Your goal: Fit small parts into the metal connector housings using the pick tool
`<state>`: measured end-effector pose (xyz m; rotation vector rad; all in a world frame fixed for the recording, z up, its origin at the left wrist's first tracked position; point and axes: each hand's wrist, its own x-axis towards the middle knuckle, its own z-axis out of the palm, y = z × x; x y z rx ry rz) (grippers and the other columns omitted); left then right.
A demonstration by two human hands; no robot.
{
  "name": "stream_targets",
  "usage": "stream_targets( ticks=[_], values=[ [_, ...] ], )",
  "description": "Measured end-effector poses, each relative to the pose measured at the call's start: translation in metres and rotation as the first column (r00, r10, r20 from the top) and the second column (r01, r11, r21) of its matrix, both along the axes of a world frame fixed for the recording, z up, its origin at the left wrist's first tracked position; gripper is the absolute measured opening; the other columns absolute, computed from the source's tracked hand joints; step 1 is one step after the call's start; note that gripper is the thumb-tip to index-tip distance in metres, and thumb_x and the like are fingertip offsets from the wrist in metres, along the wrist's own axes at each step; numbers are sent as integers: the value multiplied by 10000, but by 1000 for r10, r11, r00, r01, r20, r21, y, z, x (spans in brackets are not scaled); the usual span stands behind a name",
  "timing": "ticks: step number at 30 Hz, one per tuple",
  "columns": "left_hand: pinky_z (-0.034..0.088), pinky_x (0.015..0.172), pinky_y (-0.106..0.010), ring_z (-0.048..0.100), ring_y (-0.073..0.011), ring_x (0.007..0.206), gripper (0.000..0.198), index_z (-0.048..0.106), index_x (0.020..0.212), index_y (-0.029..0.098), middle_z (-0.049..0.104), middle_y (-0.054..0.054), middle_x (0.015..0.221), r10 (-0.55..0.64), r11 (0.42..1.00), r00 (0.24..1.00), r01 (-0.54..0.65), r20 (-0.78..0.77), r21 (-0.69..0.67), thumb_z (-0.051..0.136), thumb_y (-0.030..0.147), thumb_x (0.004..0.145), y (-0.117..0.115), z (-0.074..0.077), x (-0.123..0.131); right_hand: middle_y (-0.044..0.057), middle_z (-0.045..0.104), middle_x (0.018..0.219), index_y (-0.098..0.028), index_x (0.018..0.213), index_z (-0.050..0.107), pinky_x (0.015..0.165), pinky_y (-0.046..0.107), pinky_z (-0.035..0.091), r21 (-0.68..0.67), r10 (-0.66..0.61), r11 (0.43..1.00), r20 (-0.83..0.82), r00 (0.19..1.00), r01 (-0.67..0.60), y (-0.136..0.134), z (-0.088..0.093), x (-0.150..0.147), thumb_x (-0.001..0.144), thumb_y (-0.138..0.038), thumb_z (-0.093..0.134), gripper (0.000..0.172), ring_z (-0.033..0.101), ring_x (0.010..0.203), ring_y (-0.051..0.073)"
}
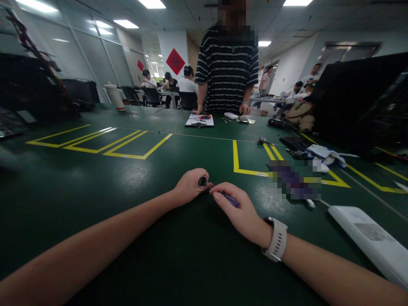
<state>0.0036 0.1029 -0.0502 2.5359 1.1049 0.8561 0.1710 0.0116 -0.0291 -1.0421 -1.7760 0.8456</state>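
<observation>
White device point(366, 236) lies near the right hand point(241, 214); clipboard point(195, 122) farther ahead.

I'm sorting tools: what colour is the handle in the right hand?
The handle is purple, clearest in the head view.

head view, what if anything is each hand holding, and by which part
The left hand holds a small round part around its side; the right hand holds a screwdriver by its purple handle.

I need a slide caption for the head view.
Left hand holds a round, metal-rimmed part; right hand points a purple-handled screwdriver at its opening.
</observation>
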Motion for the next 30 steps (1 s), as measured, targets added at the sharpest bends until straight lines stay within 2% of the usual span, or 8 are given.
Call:
stream_targets(
  ticks=[4,7,12,18,20,22,26,30],
  values=[
    [335,540,-223,452,-108,586,197,459,639,167,464,37,624,-53,998,999,53,-13,42,583,258,762,0,-2,1,49,643,889,-195,860,672,788,350,449,-5,-13,1000,-40,999,13,2,0,-1,855,-249,499,182,594,865,189],
    [328,534,-222,443,-104,580,194,454,637,168,452,37,623,-88,994,996,88,-13,60,573,249,767,-1,-3,0,45,661,846,-192,804,697,808,363,441,-111,-16,994,-171,985,-3,6,-2,1,834,-257,517,193,598,857,195],
    [343,551,-223,450,-102,591,130,468,660,165,466,34,643,-100,993,995,100,-3,57,562,182,748,-3,0,0,57,674,801,-162,771,707,798,362,443,-387,-101,912,-535,839,-138,12,-7,4,795,-267,550,190,598,813,189],
    [353,548,-226,456,-104,589,137,465,639,167,466,36,631,-46,998,997,43,68,42,571,184,723,-3,-2,1,67,674,865,-151,811,691,779,347,434,-463,-129,846,-659,741,-264,13,-12,4,780,-288,569,186,600,822,183],
    [358,548,-225,461,-105,594,129,470,645,168,474,35,641,-37,999,997,35,70,39,577,184,715,-4,-2,1,64,673,879,-156,831,685,780,349,439,-458,-126,850,-658,742,-262,12,-13,4,788,-299,564,192,600,835,184],
    [365,552,-227,470,-108,603,119,477,662,168,486,33,657,-31,999,998,29,53,38,583,187,712,-5,-2,0,62,672,891,-162,838,683,792,354,443,-418,-111,886,-611,783,-200,10,-12,5,804,-309,559,196,598,854,188],
    [374,552,-232,484,-115,610,128,482,677,167,498,25,667,-25,999,999,24,20,44,582,217,740,-7,0,0,47,672,876,-185,849,689,832,372,444,-237,-74,971,-385,920,-22,4,-9,7,833,-361,550,225,598,879,194],
    [376,567,-233,489,-113,610,98,488,682,167,505,22,660,-65,995,998,64,10,82,539,172,765,-7,-1,-1,40,671,874,-200,893,680,798,367,462,-136,-85,989,-179,980,61,-3,-6,8,860,-347,510,227,607,868,194]
  ],
)
